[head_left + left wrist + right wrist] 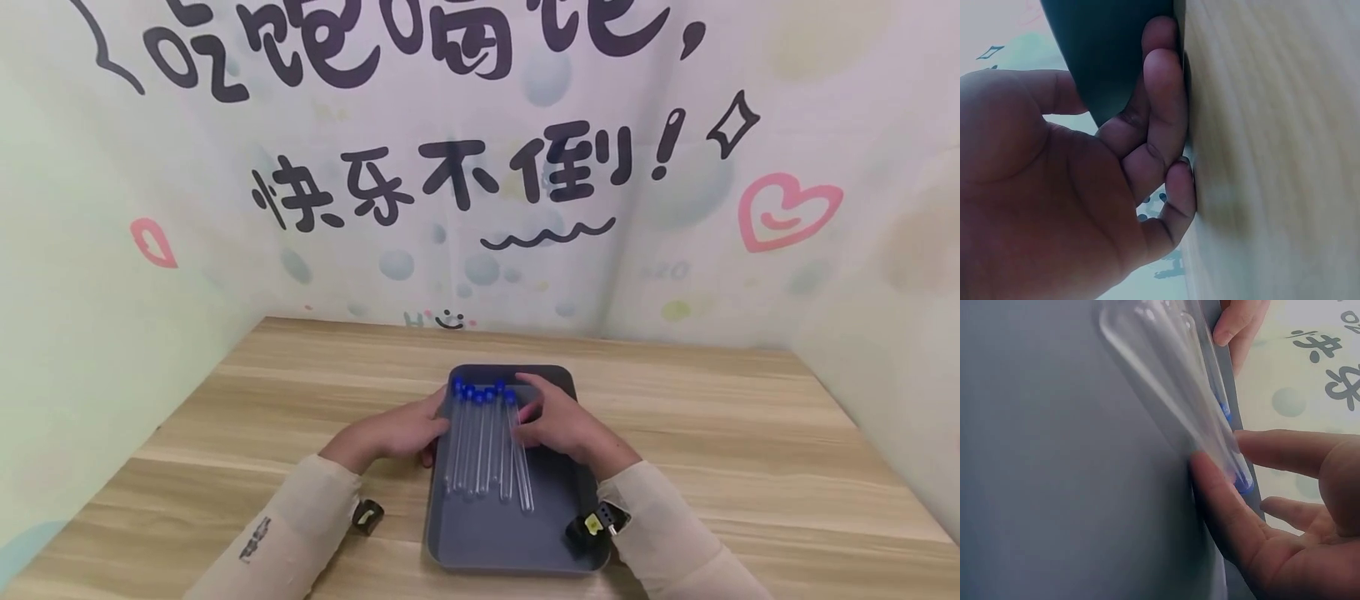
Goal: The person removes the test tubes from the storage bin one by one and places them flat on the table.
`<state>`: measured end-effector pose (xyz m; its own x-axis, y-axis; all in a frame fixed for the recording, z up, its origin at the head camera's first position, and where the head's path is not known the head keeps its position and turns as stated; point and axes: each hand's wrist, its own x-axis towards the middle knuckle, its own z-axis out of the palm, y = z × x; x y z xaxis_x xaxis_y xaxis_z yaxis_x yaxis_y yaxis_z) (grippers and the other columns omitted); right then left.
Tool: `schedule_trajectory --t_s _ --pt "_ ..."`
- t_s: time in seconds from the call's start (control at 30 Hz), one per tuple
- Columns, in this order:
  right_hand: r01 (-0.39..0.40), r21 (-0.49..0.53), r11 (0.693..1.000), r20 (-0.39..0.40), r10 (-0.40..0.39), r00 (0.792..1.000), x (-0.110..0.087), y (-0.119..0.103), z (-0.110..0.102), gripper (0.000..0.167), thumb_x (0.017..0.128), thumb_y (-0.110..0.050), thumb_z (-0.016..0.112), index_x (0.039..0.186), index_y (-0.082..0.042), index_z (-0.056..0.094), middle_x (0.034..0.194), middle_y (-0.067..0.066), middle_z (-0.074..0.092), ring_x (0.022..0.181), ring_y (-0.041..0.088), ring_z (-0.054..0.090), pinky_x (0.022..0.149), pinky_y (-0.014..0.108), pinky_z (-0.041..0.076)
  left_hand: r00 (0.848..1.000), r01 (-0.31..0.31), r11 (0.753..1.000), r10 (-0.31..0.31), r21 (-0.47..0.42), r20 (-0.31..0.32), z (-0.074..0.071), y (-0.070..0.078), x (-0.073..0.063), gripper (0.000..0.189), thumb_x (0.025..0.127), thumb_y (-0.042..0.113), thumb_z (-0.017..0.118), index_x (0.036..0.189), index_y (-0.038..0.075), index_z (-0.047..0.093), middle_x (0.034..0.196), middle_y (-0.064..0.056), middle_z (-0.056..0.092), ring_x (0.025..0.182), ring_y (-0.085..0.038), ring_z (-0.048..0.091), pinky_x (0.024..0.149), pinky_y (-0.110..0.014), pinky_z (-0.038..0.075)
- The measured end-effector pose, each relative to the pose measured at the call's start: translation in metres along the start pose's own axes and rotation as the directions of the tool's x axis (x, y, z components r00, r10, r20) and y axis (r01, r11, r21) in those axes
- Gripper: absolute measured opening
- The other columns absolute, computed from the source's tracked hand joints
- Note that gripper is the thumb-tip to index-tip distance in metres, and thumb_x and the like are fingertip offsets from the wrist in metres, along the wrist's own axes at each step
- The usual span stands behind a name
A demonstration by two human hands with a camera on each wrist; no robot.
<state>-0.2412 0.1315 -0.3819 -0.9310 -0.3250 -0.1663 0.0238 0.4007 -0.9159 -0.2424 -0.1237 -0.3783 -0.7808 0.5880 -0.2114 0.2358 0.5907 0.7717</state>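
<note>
A dark grey tray [510,542] lies on the wooden table, longer from front to back than across. Several clear test tubes with blue caps [480,397] lie side by side in its far half, caps pointing away from me. My left hand [401,429] grips the tray's left side, the thumb at the rim and the curled fingers [1166,94] low against the outer wall. Over the tray's right half, my right hand [558,421] pinches the rightmost test tube [523,475] near its cap. That tube lies slightly slanted from the others.
The wooden table [712,433] extends around the tray on both sides. A printed cloth wall [360,275] with large writing rises behind its far edge. Dark wrist devices with straps sit at my left cuff [367,517] and my right cuff [600,523].
</note>
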Motion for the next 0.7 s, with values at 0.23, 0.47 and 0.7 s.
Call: schedule_trajectory --t_s 0.23,0.47,0.7 --pt "-0.037 0.091 0.995 0.038 0.034 0.999 -0.0004 0.0008 0.0032 0.09 0.087 0.008 0.069 0.159 -0.016 0.021 0.105 0.019 0.057 0.071 0.023 0.068 0.063 0.041 0.062 1.0 -0.008 1.0 0.008 -0.018 0.003 0.0009 -0.0016 0.0012 0.064 0.105 0.009 0.034 0.161 0.013 0.004 0.08 -0.01 0.062 0.059 -0.021 0.06 0.057 -0.035 0.055" --pt "-0.046 0.107 0.993 0.041 0.042 0.998 -0.0039 -0.0023 0.0016 0.089 0.089 0.006 0.068 0.159 -0.018 0.02 0.107 0.018 0.056 0.073 0.024 0.068 0.06 0.043 0.062 1.0 -0.005 1.0 0.005 -0.02 0.011 -0.0002 0.0007 0.002 0.062 0.105 0.009 0.034 0.16 0.013 0.007 0.078 -0.009 0.061 0.059 -0.021 0.06 0.057 -0.036 0.055" --pt "-0.015 0.136 0.991 0.037 0.01 0.999 -0.0072 -0.0055 -0.0015 0.083 0.089 0.004 0.068 0.157 -0.014 0.025 0.111 0.02 0.054 0.075 0.023 0.067 0.063 0.044 0.062 1.0 -0.005 0.998 0.007 -0.06 0.023 0.0021 0.0001 0.0 0.066 0.104 0.007 0.033 0.161 0.015 0.001 0.071 -0.007 0.057 0.053 -0.019 0.056 0.051 -0.033 0.051"
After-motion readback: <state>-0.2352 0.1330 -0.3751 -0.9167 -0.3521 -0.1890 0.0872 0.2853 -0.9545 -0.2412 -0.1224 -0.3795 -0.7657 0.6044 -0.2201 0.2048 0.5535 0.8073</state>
